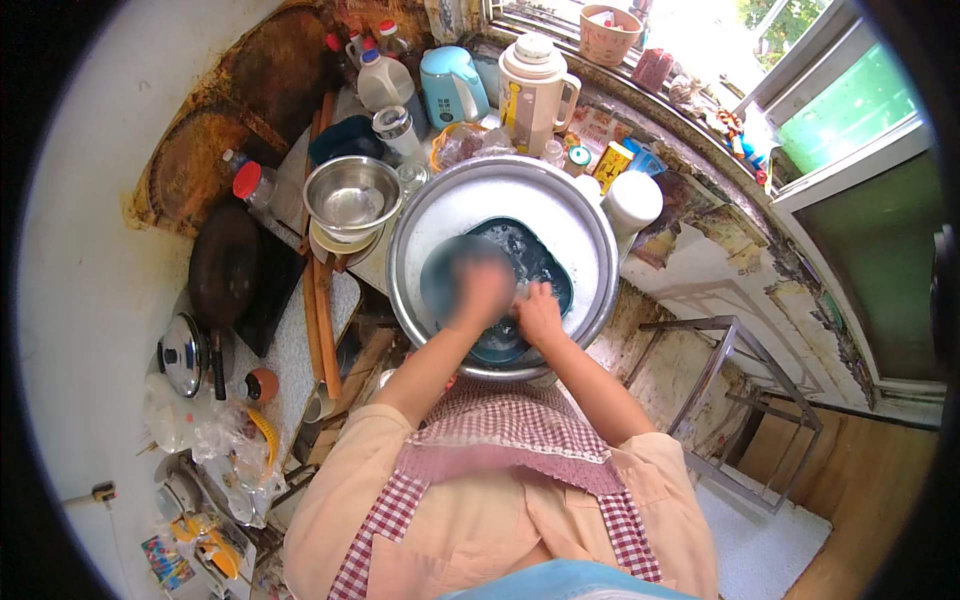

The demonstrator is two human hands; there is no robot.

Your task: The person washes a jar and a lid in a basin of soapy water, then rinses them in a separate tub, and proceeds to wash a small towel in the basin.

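Before me a large round metal basin (401,300) has a white, bright interior, perhaps foam or a pale surface. Inside it is a dark teal plastic tub (551,251) with water and suds. My left hand (486,289) is over the tub's left part, its fingers lost in a blurred patch, so what it touches is hidden. Close beside it, my right hand (540,313) reaches into the tub with fingers bent together at the water. Something small and pale shows at its fingertips, too unclear to name.
A vacuum flask (532,94), a blue electric kettle (454,86) and a white lidded tub (632,201) crowd behind the basin. Nested metal bowls (352,193) stand to its left, near a black wok (223,266). A metal frame (731,334) stands at right.
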